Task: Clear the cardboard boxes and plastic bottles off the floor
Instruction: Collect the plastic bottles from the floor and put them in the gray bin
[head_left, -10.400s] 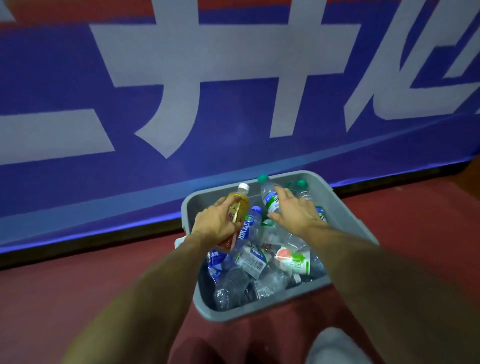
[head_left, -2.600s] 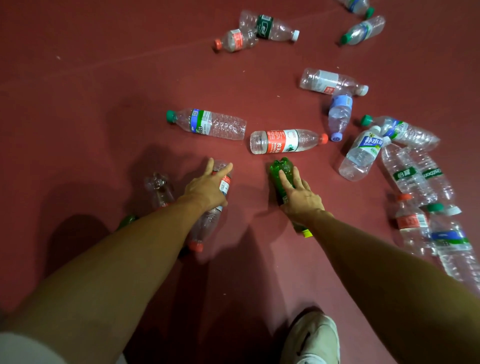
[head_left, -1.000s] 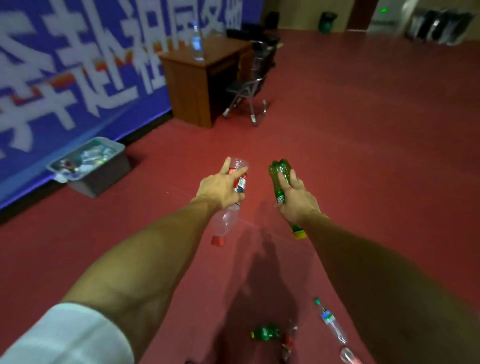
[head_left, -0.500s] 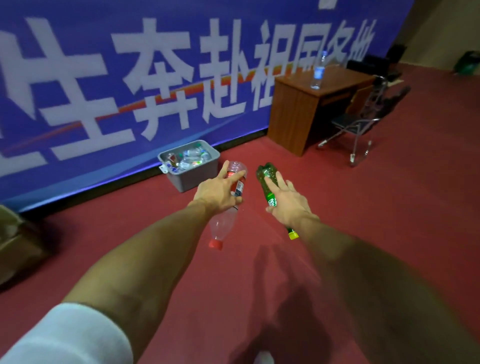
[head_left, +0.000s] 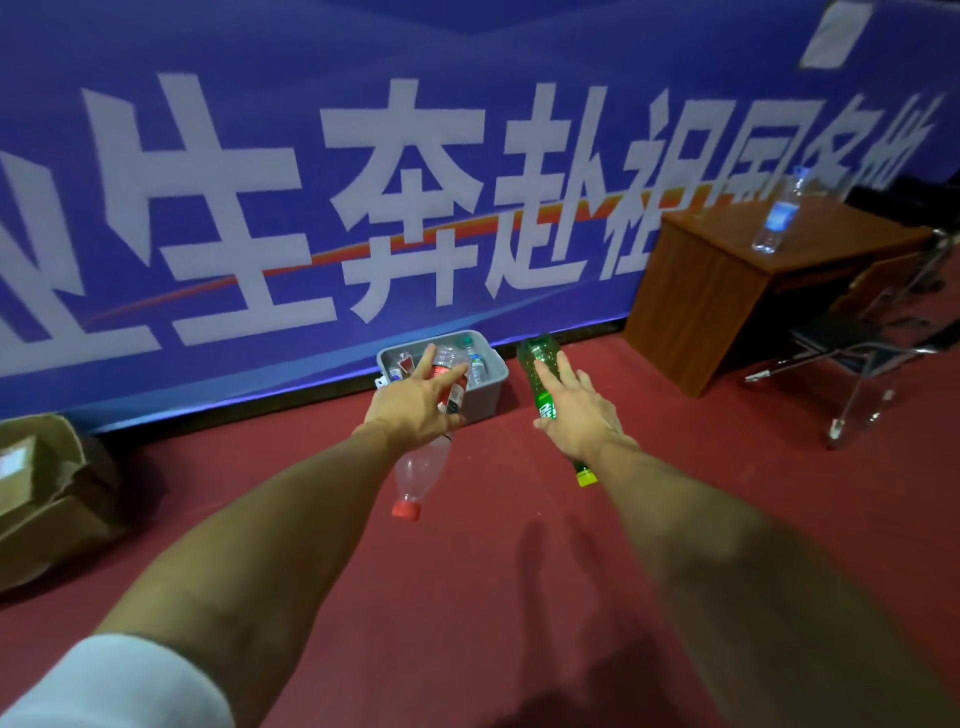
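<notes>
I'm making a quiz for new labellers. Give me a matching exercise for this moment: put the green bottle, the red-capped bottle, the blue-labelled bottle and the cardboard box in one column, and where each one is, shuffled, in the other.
Things
1. green bottle
2. red-capped bottle
3. blue-labelled bottle
4. cardboard box

Places
a. standing on the wooden desk
b. held in the left hand
c. on the floor at far left, below the banner
d. held in the right hand

Pairs: 1-d, 2-b, 3-a, 4-c
</notes>
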